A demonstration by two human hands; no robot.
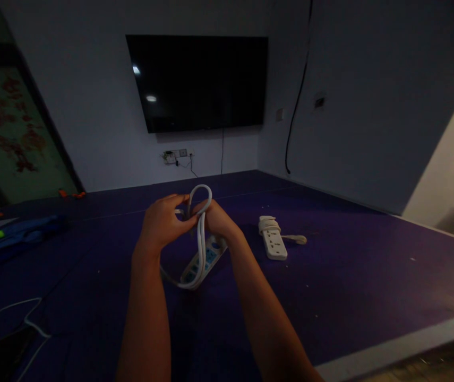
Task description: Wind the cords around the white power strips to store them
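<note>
A looped white power cord [202, 249] rises between my two hands above the purple surface. My left hand [166, 220] is closed, its thumb and fingers pinching at the side of the loop. My right hand [215, 217] is closed around the cord from the other side, its fingers partly hidden behind the loop. Below them is a white power strip [211, 260] with blue sockets, lying at a slant and partly covered by the hanging cord. To the right lies another white power strip [274, 244], its cord wrapped around one end and its plug [300, 240] sticking out.
A purple surface [350, 276] with a pale front edge [402, 347] spreads around me. At the lower left lie a thin white cable [31, 321] and a dark flat object [6, 353]. Blue cloth [31, 233] is farther left. A television [206, 82] hangs on the wall.
</note>
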